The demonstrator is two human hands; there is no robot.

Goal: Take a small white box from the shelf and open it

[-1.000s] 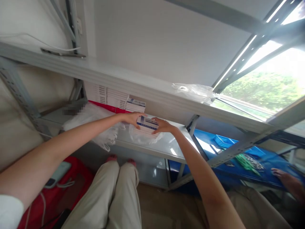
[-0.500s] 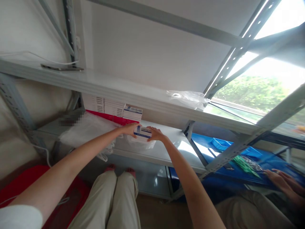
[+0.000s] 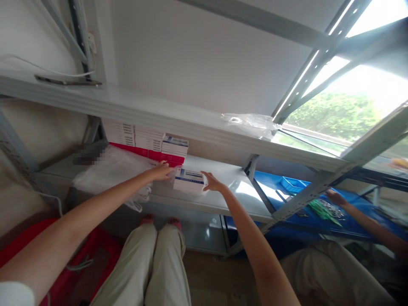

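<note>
**Mia:** Where is the little box?

**Tom:** The small white box [image 3: 188, 179] with the blue stripe lies flat on the grey shelf [image 3: 223, 199]. It sits on a thin clear bag [image 3: 191, 189], near the front edge of the shelf.

**Mia:** Who is touching it?

**Tom:** The right hand [image 3: 212, 182] is at the box's right end. Its fingers look loose and a bit spread, and they touch the end of the box or the bag there. I cannot tell if they really grip it. The left hand [image 3: 162, 171] is just beside the box's left end. Its fingers are stretched out flat, and it holds nothing that I can see.

**Mia:** What is behind the box?

**Tom:** A pile of white boxes [image 3: 146, 139] stands at the back of the shelf on top of something flat and red [image 3: 149, 154]. The end of the pile near the small box has blue-striped boxes like it.

**Mia:** And to the left?

**Tom:** A big crumpled plastic bag [image 3: 111, 170] lies on the shelf under the left arm.

**Mia:** What is higher up?

**Tom:** There is a top shelf [image 3: 159, 112] with another clear bag [image 3: 251, 123] on it. A white cable [image 3: 38, 63] runs along its far left.

**Mia:** Is anyone else there?

**Tom:** Yes. Far to the right, another person's hand [image 3: 333, 197] reaches onto a blue table [image 3: 360, 219], close to some green things [image 3: 320, 208].
</note>
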